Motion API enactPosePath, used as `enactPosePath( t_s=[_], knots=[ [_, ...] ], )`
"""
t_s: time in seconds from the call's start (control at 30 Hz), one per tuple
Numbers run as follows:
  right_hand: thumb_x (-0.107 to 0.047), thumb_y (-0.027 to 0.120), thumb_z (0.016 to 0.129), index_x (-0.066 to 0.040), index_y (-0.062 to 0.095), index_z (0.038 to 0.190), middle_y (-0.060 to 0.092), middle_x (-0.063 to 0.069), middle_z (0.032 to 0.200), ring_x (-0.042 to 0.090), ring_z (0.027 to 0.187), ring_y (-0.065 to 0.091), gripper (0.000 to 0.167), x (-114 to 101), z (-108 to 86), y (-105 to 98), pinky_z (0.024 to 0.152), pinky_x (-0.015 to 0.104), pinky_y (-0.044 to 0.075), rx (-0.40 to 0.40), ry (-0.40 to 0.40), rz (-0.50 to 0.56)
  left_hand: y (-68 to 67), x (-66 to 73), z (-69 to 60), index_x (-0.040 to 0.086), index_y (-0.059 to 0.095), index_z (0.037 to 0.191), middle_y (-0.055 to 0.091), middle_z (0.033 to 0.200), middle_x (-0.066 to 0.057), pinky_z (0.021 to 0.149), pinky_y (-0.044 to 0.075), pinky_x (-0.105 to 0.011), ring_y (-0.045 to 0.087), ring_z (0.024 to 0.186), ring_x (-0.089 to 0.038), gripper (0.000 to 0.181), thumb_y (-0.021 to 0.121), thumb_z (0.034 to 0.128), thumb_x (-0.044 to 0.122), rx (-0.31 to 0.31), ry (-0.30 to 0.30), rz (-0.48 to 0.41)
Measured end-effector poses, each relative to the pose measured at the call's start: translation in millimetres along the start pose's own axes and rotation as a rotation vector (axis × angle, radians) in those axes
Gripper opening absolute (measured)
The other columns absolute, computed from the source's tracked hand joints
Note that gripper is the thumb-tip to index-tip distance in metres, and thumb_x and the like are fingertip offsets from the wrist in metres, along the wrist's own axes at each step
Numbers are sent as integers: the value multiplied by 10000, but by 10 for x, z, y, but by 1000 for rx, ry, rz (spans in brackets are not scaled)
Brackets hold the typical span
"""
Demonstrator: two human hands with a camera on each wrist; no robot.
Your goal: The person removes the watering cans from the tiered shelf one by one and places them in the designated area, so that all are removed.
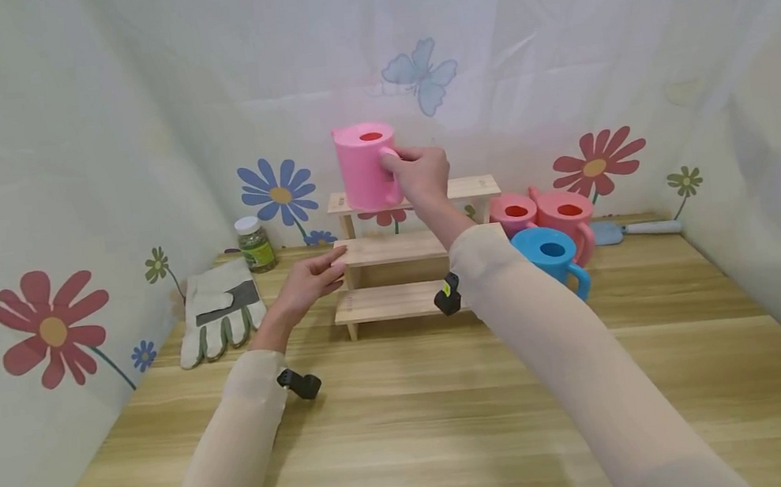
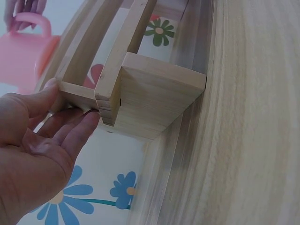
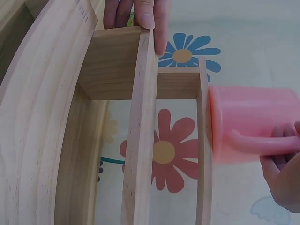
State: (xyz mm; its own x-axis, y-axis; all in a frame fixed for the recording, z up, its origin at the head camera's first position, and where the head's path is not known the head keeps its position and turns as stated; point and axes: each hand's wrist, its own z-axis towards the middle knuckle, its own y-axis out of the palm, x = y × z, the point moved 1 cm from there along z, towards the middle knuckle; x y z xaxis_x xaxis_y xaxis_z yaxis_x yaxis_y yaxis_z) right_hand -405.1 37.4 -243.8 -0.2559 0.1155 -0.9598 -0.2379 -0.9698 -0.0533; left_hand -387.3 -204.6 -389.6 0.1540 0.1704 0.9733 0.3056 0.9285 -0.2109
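Observation:
A pink watering can (image 1: 365, 171) is upright on the top step of a three-tier wooden stand (image 1: 391, 250), its base against the board in the right wrist view. My right hand (image 1: 421, 175) grips its handle, which faces right. The small spout tip points left. At the stand's left end, my left hand (image 1: 309, 285) pinches the edge of the middle step, thumb on top and fingers below. The left wrist view shows this left hand (image 2: 47, 136) close up at the board's end.
Right of the stand are a blue watering can (image 1: 548, 249), partly behind my right sleeve, and two pink ones, a smaller one (image 1: 512, 213) and a larger one (image 1: 564, 213). A trowel (image 1: 635, 230) lies beyond. On the left are work gloves (image 1: 222, 309) and a white-lidded jar (image 1: 256, 246).

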Motion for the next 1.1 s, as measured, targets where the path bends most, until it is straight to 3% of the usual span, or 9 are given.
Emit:
enactPosePath(
  t_s=[0.27,0.63,0.9,1.1],
  knots=[
    [-229,809,869,-63,787,1111,761,78,993,167,912,694,294,14,18,-68,780,263,611,26,2,-4,34,100,-36,58,436,1513,292,1607,-138,1128,382,-531,393,1402,-330,486,549,1045,128,-12,-19,-28],
    [-290,822,853,-100,791,1116,750,32,1006,164,1015,616,326,-35,-50,-259,851,294,571,-14,59,-48,-33,-38,14,133,459,1514,317,1602,-93,1087,451,-456,438,1376,-302,509,588,1031,231,11,-9,9],
    [-306,831,836,-105,795,1111,760,65,944,194,947,684,342,26,-53,-843,837,303,578,-10,0,-5,-4,-29,22,143,485,1501,341,1591,-98,1076,460,-449,462,1362,-284,498,602,1025,227,20,0,9],
    [-484,831,797,-177,762,1203,748,35,1058,225,1013,676,514,167,-174,-1452,930,330,569,46,39,-57,4,-16,15,143,490,1499,349,1586,-109,1068,469,-444,473,1353,-281,494,603,1024,217,24,6,22]
  ],
)
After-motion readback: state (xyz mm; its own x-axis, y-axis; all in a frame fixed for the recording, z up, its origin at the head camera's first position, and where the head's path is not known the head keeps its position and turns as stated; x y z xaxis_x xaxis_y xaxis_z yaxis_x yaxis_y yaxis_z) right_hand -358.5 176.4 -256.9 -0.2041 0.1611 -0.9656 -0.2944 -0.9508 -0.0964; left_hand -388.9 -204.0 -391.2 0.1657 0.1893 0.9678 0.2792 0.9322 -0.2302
